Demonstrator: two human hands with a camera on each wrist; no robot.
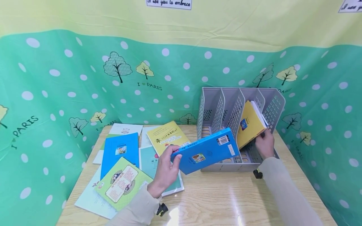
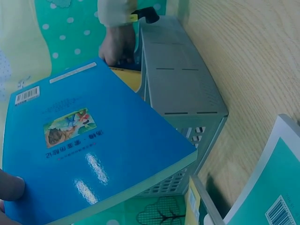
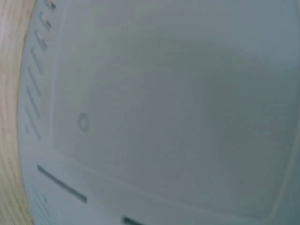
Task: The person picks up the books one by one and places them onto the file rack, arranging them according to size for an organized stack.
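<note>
My left hand (image 1: 167, 168) grips a blue book (image 1: 207, 152) by its near left end, thumb on the cover, and holds it tilted in front of the grey file organizer (image 1: 230, 167). In the left wrist view the same blue book (image 2: 108, 136) shows a barcode and a small picture. My right hand (image 1: 266, 143) holds the near edge of a yellow book (image 1: 250, 124), which leans in the organizer's third compartment from the left. White pages show behind the yellow cover. Only the organizer's grey wall (image 3: 178, 112) fills the right wrist view, so that hand is hidden there.
Several books overlap on the left of the wooden table (image 1: 215, 197): a blue one (image 1: 120, 152), a light green one (image 1: 124, 183), a yellow one (image 1: 168, 136) and a teal one (image 1: 148, 161). A patterned green curtain (image 1: 175, 78) hangs behind and beside the table.
</note>
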